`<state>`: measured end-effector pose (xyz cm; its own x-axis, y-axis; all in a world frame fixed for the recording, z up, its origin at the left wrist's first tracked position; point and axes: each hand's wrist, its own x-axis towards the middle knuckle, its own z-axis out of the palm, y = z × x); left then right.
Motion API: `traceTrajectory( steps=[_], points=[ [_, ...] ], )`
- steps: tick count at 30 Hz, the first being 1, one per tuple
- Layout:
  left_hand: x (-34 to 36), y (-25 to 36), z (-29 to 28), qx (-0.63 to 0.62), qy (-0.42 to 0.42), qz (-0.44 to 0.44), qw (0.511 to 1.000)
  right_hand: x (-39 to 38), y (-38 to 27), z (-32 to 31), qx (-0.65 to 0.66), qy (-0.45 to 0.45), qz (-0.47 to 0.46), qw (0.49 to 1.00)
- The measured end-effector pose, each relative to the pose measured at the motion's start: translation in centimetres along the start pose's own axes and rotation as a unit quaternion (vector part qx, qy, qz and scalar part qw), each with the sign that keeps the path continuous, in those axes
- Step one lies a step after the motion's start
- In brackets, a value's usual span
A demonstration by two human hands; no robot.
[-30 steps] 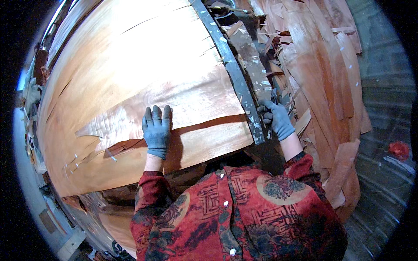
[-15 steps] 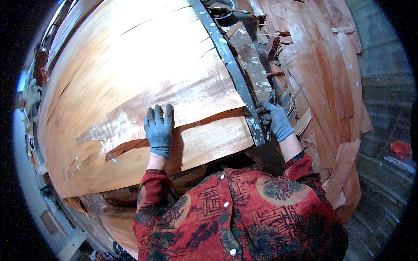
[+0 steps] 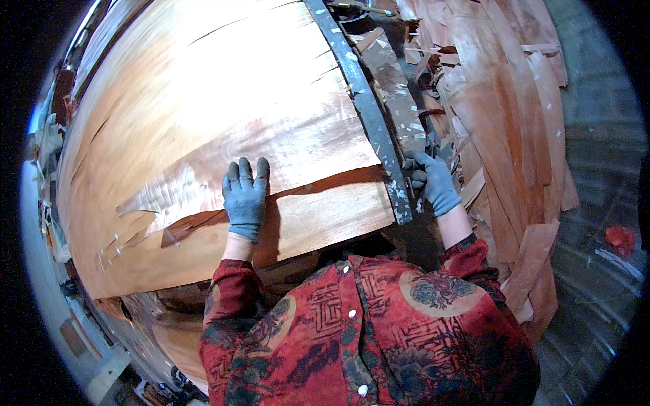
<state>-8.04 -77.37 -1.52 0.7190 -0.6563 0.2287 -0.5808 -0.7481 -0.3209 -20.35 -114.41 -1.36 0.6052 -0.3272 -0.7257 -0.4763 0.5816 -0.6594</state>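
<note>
My left hand [image 3: 245,201], in a grey-blue glove, lies flat with extended fingers on a pale, torn wood veneer strip [image 3: 315,149]. This strip rests on a larger wood sheet [image 3: 156,81], with a dark gap along its near edge. My right hand [image 3: 437,183], gloved alike, is closed just right of a speckled dark metal bar [image 3: 365,108] along the sheets' right edge; what its fingers grip is dark and cannot be made out.
A narrow speckled board [image 3: 393,88] runs beside the bar. A pile of veneer offcuts [image 3: 504,135] lies at the right. A brush [image 3: 365,10] is at the top. A red object [image 3: 619,240] sits on the dark floor [image 3: 596,169].
My left hand has shifted slightly up on the strip, still flat. My right hand is also slightly higher and remains closed by the bar.
</note>
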Motion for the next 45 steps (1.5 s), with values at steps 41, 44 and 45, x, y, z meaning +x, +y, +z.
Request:
traceTrajectory(
  steps=[41, 44, 45],
  points=[
    [3.2, -1.3, -0.4, -0.217, -0.037, -0.229, 0.948, -3.4, -0.6, 20.0, -0.294, -0.279, -0.112, 0.907],
    [3.2, -1.6, 0.0, -0.229, -0.015, -0.23, 0.946, -2.5, 0.1, 22.1, -0.329, -0.291, -0.088, 0.894],
    [3.3, -1.4, 0.4, -0.231, -0.006, -0.23, 0.945, -2.2, 0.6, 22.6, -0.326, -0.294, -0.085, 0.895]
  ],
)
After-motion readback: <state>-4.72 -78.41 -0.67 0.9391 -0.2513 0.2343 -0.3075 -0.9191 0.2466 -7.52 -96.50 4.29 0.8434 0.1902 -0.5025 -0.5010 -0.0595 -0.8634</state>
